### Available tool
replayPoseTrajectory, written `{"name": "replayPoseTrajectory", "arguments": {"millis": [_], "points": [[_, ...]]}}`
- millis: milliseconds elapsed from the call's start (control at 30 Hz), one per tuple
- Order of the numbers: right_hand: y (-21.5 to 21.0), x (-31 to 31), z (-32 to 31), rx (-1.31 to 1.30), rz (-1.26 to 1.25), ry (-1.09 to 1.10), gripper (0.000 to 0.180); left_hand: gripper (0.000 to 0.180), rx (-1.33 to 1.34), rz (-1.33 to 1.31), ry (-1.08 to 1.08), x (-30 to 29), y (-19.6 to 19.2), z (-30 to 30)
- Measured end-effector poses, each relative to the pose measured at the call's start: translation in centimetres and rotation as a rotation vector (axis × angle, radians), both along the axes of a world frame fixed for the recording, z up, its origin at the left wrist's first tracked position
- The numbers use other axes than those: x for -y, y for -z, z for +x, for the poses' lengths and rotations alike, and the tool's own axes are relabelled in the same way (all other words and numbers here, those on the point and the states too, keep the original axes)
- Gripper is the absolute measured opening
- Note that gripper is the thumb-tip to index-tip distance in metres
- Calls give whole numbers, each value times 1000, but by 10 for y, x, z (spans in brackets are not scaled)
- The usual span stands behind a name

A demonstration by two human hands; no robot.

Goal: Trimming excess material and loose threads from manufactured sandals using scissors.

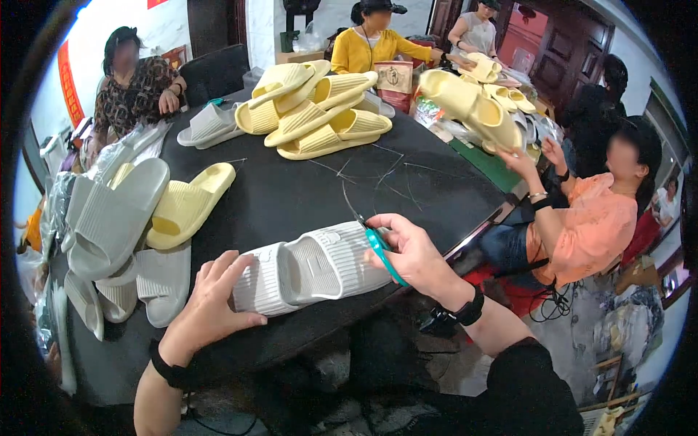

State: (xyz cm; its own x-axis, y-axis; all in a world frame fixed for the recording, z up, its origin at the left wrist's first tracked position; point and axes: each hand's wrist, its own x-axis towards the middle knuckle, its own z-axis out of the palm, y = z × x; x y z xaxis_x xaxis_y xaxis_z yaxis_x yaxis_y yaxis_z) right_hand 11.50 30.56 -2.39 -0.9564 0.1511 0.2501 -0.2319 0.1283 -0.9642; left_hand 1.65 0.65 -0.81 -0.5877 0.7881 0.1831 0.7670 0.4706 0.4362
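A pair of light grey ribbed slippers (313, 267) lies on the black table in front of me, one against the other, with the insole showing between the ribbed straps. My left hand (211, 298) grips their left end, the fingers over the far side and the thumb along the near side. In my right hand (411, 254) is a pair of small scissors (379, 253) with teal handles, the dark tips pointing away from me. The fingers of that hand are just above the right end of the slippers. A thin dark strand rises by the scissor tips.
Grey slippers (120, 218) and a yellow slipper (190, 205) lie to the left. A pile of yellow slippers (320, 116) stands across the black table (283, 196), with thin threads nearby. A person in orange (592, 221) holds yellow slippers (476, 112) at the right; others are around the table.
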Motion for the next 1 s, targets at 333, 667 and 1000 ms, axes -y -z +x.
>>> {"name": "replayPoseTrajectory", "arguments": {"millis": [333, 667, 1000], "points": [[-19, -91, -41, 1, -17, 336, 51, 62, -61, 171, -202, 11, -23, 4], [13, -178, -63, -259, 550, 832, 40, 70, -45, 557, -114, 39, -104, 68], [-34, -22, -34, 92, -286, -153, 48, 30, -268, 462, -942, 56, -149, 121]]}}
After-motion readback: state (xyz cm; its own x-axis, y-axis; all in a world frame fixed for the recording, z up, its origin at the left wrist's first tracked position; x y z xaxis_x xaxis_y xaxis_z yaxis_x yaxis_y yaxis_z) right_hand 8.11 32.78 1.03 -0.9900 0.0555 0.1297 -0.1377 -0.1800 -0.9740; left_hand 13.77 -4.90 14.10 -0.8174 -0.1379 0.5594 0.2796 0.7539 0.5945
